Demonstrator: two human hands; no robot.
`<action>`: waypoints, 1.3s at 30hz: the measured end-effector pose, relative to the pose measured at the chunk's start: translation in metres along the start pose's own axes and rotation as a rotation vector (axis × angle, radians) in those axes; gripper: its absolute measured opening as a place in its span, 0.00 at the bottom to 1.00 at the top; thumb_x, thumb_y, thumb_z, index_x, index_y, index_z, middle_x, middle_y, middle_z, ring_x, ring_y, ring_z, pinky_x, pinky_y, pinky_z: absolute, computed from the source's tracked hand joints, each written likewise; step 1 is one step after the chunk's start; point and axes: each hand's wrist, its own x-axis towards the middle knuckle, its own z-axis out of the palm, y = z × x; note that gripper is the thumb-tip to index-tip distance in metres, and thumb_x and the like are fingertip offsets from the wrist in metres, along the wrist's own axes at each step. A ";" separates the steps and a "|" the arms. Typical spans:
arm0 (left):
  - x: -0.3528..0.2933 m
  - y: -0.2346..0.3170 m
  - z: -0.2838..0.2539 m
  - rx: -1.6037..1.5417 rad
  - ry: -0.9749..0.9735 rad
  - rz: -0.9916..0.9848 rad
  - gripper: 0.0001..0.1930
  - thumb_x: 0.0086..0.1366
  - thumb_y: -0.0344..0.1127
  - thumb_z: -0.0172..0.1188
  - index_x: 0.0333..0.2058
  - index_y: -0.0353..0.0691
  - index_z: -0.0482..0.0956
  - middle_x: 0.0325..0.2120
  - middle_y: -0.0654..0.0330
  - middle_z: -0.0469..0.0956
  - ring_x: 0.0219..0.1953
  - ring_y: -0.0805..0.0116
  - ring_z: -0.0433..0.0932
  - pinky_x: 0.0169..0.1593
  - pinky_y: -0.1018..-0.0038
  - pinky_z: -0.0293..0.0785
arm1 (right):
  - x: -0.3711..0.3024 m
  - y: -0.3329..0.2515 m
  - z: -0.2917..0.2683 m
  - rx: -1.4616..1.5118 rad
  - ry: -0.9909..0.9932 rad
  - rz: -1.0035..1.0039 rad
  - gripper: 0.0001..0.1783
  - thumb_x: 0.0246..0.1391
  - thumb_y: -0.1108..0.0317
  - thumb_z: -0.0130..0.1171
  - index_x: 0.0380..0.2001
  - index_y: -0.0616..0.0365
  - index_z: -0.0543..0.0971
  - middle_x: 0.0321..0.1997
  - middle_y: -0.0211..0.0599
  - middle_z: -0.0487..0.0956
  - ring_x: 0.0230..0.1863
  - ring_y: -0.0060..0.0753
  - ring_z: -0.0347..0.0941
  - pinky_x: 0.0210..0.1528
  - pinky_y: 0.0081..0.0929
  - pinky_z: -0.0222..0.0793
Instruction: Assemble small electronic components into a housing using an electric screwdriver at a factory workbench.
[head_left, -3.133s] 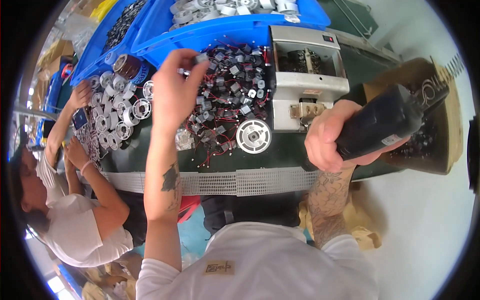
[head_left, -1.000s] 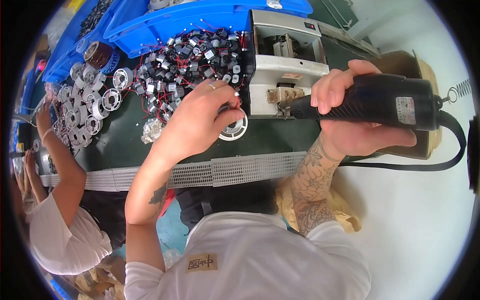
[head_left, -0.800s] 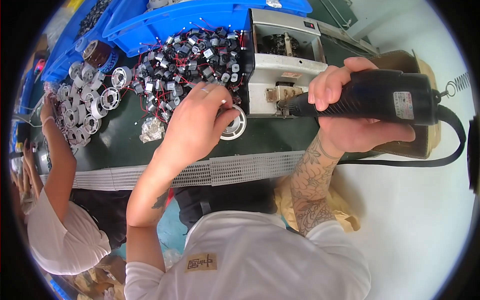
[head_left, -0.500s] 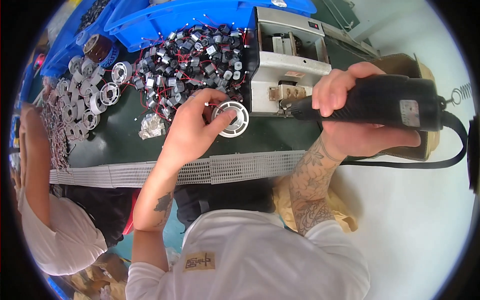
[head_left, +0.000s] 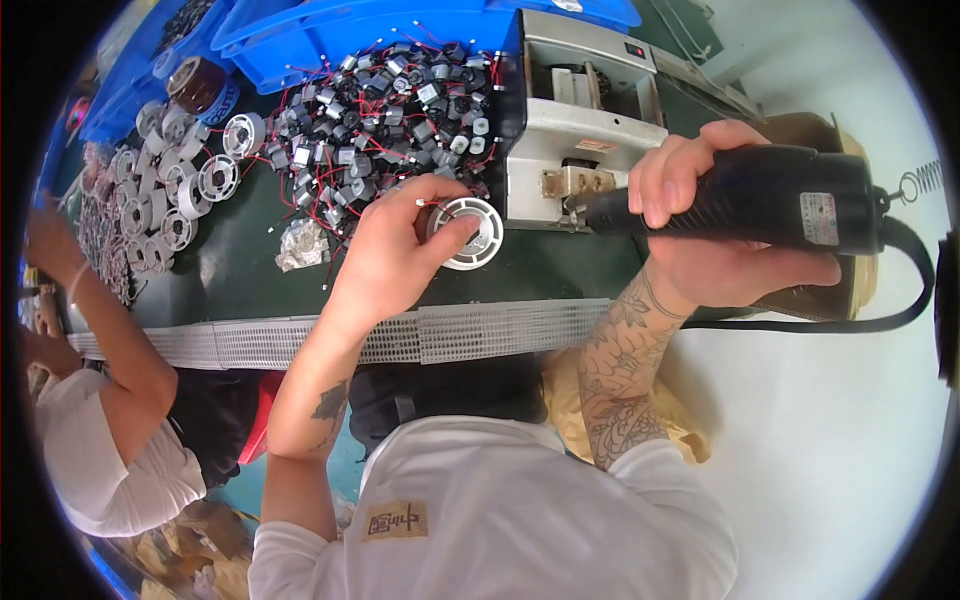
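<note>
My left hand (head_left: 403, 240) grips a round white plastic housing (head_left: 487, 250) by its near side, thumb laid across its middle. A wire with a small white connector sticks out by my fingers. My right hand (head_left: 690, 200) is wrapped round a black corded electric screwdriver (head_left: 785, 200), held level with its tip pointing left. That tip is at the metal outlet on the front of a grey bench machine (head_left: 565, 145); whether they touch I cannot tell. Behind my left hand lies a heap of small motors (head_left: 385, 120) with red and black wires.
White round housings (head_left: 160, 190) are piled on the left, beside a brown jar (head_left: 198, 85). Blue bins (head_left: 350, 40) line the back. Crumpled foil (head_left: 302, 245) lies near my left wrist. A perforated strip (head_left: 370, 340) edges the bench; a cardboard box (head_left: 845, 285) stands right. A co-worker's arm (head_left: 125, 335) is at far left.
Both hands keep their holds and have hardly moved. The co-worker's arm at the far left has shifted, its hand now in view over the bench.
</note>
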 end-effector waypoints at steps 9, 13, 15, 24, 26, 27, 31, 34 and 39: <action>0.006 -0.002 0.001 -0.041 -0.031 0.149 0.13 0.58 0.34 0.62 0.40 0.34 0.77 0.30 0.53 0.78 0.32 0.63 0.78 0.38 0.71 0.72 | 0.023 -0.007 0.041 0.036 -0.236 0.088 0.62 0.36 0.16 0.46 0.58 0.61 0.64 0.24 0.30 0.71 0.21 0.27 0.66 0.22 0.27 0.62; 0.003 0.006 -0.005 0.008 -0.039 0.068 0.13 0.57 0.34 0.62 0.39 0.34 0.77 0.29 0.53 0.78 0.29 0.63 0.76 0.36 0.69 0.71 | 0.025 0.010 0.059 0.061 -0.133 0.154 0.63 0.35 0.15 0.44 0.59 0.61 0.64 0.25 0.32 0.71 0.23 0.28 0.67 0.24 0.29 0.63; 0.005 0.018 -0.004 0.117 -0.066 0.070 0.12 0.57 0.34 0.62 0.38 0.35 0.77 0.28 0.53 0.77 0.28 0.62 0.74 0.34 0.69 0.69 | 0.025 0.008 0.062 -0.008 -0.044 0.208 0.65 0.33 0.12 0.41 0.58 0.63 0.64 0.25 0.35 0.71 0.23 0.30 0.67 0.24 0.30 0.63; -0.001 0.011 -0.004 0.128 -0.013 0.121 0.12 0.57 0.35 0.63 0.38 0.35 0.77 0.26 0.55 0.74 0.25 0.62 0.71 0.32 0.69 0.67 | 0.018 0.032 0.057 0.157 0.026 0.164 0.67 0.27 0.10 0.40 0.52 0.65 0.67 0.24 0.37 0.72 0.20 0.31 0.66 0.22 0.31 0.63; -0.002 0.013 -0.005 0.130 -0.015 0.107 0.13 0.57 0.35 0.63 0.38 0.35 0.77 0.26 0.55 0.74 0.25 0.62 0.71 0.31 0.68 0.67 | 0.018 0.031 0.059 0.142 0.018 0.183 0.67 0.26 0.10 0.40 0.51 0.65 0.68 0.24 0.38 0.72 0.20 0.31 0.66 0.22 0.31 0.63; -0.002 0.013 -0.005 0.134 -0.020 0.097 0.13 0.57 0.35 0.63 0.38 0.36 0.77 0.26 0.55 0.74 0.25 0.62 0.70 0.31 0.68 0.67 | 0.017 0.031 0.063 0.142 0.044 0.211 0.67 0.25 0.10 0.40 0.50 0.65 0.68 0.24 0.38 0.72 0.20 0.31 0.66 0.21 0.31 0.63; -0.001 0.012 -0.003 0.105 -0.008 0.106 0.13 0.56 0.35 0.63 0.38 0.36 0.77 0.25 0.55 0.73 0.25 0.63 0.70 0.31 0.68 0.67 | 0.022 0.031 0.064 0.123 0.038 0.248 0.67 0.23 0.09 0.39 0.48 0.64 0.69 0.23 0.39 0.72 0.19 0.31 0.65 0.20 0.29 0.63; 0.000 0.013 -0.003 0.160 0.002 0.114 0.13 0.56 0.35 0.63 0.39 0.36 0.77 0.25 0.55 0.73 0.25 0.63 0.70 0.30 0.69 0.66 | 0.019 0.038 0.063 0.245 0.054 0.206 0.68 0.22 0.08 0.38 0.48 0.65 0.69 0.21 0.39 0.72 0.18 0.31 0.65 0.19 0.27 0.62; -0.003 0.006 -0.004 0.111 0.074 0.122 0.12 0.56 0.34 0.64 0.38 0.37 0.78 0.25 0.54 0.73 0.25 0.62 0.71 0.31 0.69 0.68 | 0.020 0.041 0.071 0.195 0.146 0.223 0.68 0.24 0.09 0.38 0.48 0.66 0.69 0.20 0.37 0.71 0.17 0.31 0.64 0.18 0.27 0.62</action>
